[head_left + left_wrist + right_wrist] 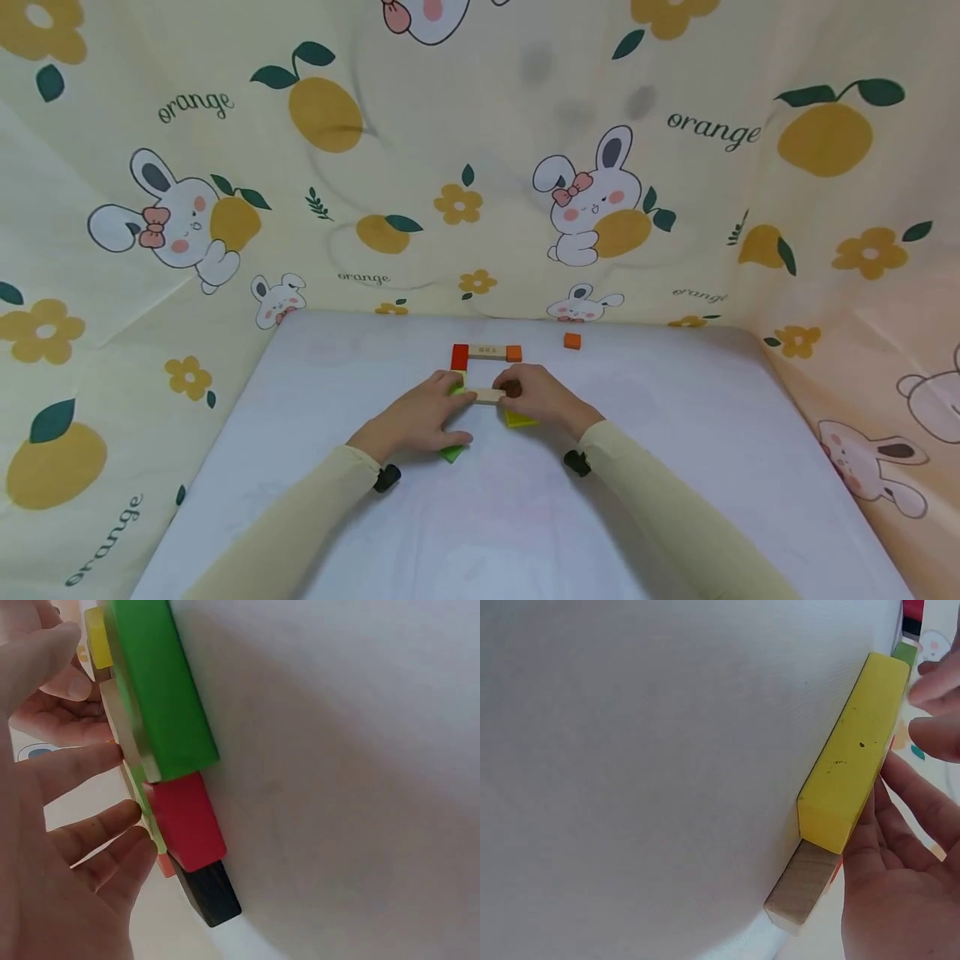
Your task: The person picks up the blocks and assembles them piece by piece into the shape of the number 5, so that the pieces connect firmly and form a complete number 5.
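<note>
A plain wooden block [489,397] lies between the two hands, among coloured blocks set end to end. My left hand [420,417] spreads over the left side of the row, its index fingertip at the plain block's left end. In the left wrist view its fingers reach fairly straight along a green block [165,690], a red block [187,821] and a black block [210,892]. My right hand [543,396] pinches the plain block's right end between thumb and fingers. Under that hand is a yellow block [855,742], with a brown wooden block [802,881] against its end.
Behind the hands, a red block [460,357], a lettered wooden block [487,352] and an orange block [513,353] form a row. Another orange block [572,341] sits apart to the right. A patterned cloth [480,167] hangs behind the white table [675,400].
</note>
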Action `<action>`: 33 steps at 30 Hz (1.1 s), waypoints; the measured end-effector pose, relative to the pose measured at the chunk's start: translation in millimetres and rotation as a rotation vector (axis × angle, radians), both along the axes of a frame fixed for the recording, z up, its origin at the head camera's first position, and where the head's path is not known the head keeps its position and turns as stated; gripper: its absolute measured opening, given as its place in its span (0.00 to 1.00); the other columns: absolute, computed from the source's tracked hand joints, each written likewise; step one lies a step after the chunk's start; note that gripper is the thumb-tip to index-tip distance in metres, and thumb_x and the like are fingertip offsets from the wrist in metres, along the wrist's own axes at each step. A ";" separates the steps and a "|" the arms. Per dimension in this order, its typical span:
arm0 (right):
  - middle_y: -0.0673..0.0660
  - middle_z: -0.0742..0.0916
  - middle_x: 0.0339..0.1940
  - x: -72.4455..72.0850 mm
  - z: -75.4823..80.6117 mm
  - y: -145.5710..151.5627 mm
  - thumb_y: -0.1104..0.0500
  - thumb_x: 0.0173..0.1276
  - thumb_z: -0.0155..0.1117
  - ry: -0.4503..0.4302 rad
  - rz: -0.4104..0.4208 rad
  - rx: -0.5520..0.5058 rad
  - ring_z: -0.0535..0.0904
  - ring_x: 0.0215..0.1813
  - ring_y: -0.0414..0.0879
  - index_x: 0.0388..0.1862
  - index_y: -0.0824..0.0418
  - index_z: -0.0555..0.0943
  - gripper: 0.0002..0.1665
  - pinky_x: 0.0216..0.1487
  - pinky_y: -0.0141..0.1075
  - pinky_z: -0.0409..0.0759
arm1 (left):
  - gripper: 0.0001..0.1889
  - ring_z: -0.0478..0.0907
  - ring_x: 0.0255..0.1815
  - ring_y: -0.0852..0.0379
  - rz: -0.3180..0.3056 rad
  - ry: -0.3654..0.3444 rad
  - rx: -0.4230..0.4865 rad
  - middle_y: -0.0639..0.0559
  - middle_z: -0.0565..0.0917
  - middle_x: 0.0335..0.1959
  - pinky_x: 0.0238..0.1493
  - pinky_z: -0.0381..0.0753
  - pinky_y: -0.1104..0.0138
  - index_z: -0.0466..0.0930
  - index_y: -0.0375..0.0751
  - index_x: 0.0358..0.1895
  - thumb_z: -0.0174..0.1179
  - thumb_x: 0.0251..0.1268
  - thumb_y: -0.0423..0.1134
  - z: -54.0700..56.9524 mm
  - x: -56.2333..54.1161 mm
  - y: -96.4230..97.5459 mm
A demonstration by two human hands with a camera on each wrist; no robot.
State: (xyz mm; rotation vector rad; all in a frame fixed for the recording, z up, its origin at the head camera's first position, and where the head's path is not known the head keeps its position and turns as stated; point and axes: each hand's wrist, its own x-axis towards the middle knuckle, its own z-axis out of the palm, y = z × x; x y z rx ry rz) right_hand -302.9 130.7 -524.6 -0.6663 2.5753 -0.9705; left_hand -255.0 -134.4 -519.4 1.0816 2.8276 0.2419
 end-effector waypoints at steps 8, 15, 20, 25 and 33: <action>0.47 0.87 0.44 -0.1 -2.3 -2.5 0.60 0.75 0.72 -0.002 -0.010 -0.006 0.80 0.46 0.47 0.57 0.56 0.90 0.14 0.55 0.44 0.83 | 0.37 0.68 0.70 0.48 0.020 -0.049 -0.029 0.42 0.71 0.73 0.69 0.78 0.55 0.76 0.48 0.78 0.65 0.74 0.65 4.1 -1.8 1.8; 0.50 0.88 0.51 -0.4 -2.7 12.9 0.62 0.76 0.69 0.105 -0.052 -0.107 0.80 0.50 0.47 0.61 0.58 0.88 0.17 0.56 0.44 0.84 | 0.38 0.68 0.71 0.48 0.042 -0.060 -0.043 0.42 0.70 0.75 0.69 0.79 0.56 0.76 0.50 0.79 0.65 0.73 0.66 -2.2 -4.5 2.8; 0.57 0.89 0.57 -9.9 9.7 42.3 0.64 0.77 0.67 0.218 -0.155 -0.203 0.81 0.52 0.51 0.62 0.61 0.87 0.17 0.56 0.49 0.84 | 0.37 0.69 0.67 0.51 0.047 -0.050 -0.038 0.45 0.72 0.71 0.65 0.81 0.60 0.77 0.52 0.78 0.66 0.72 0.65 0.2 -5.0 5.3; 0.61 0.89 0.56 -33.4 19.4 79.9 0.67 0.75 0.69 0.315 -0.274 -0.202 0.82 0.51 0.55 0.61 0.64 0.88 0.17 0.55 0.51 0.82 | 0.36 0.69 0.63 0.53 0.060 -0.053 -0.040 0.47 0.74 0.67 0.60 0.82 0.63 0.78 0.53 0.78 0.67 0.72 0.64 3.9 -4.3 6.5; 0.61 0.84 0.64 -60.3 7.0 123.9 0.62 0.80 0.67 0.136 -0.430 -0.100 0.79 0.60 0.59 0.71 0.62 0.82 0.23 0.61 0.53 0.82 | 0.35 0.69 0.60 0.54 0.055 -0.057 -0.025 0.49 0.74 0.64 0.55 0.81 0.66 0.79 0.53 0.77 0.68 0.72 0.63 4.4 -4.9 4.2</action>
